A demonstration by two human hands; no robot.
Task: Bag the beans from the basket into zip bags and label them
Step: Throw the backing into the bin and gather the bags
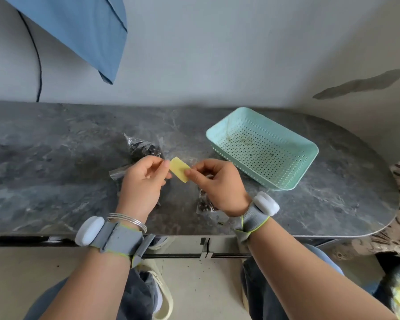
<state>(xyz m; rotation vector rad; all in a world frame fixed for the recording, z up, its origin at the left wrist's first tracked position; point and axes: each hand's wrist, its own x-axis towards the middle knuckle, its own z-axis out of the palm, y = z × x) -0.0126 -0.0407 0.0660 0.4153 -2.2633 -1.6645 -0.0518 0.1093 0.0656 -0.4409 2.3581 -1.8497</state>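
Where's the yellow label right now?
Head view, centre: the label is pinched between the left hand and right hand above the table, left of the basket.

soft even daylight, faint shadows, wide-angle bending at edges, blurred bottom-right corner

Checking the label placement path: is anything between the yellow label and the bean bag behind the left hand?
Nothing visible besides the hand itself. The left hand and right hand pinch the label over the table. The bag lies just beyond the left hand, which covers its near end.
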